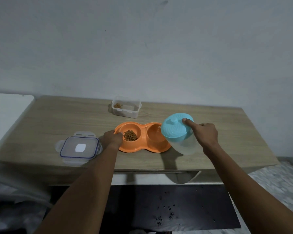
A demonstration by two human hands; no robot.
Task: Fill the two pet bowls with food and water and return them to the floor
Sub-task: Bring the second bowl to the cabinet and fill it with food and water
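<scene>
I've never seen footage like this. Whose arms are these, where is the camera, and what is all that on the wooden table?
No machine here: a person wears one camera on the head, looking down at their own bare arms. On the light wooden table sits an orange plastic double pet bowl; its left cup holds brown kibble. The left hand rests on the bowl's left rim. The right hand tilts a clear plastic jug with a turquoise lid over the right cup, one finger pressing on the lid. Behind stands a clear rectangular food container, nearly empty, and its clip-on lid lies to the left.
</scene>
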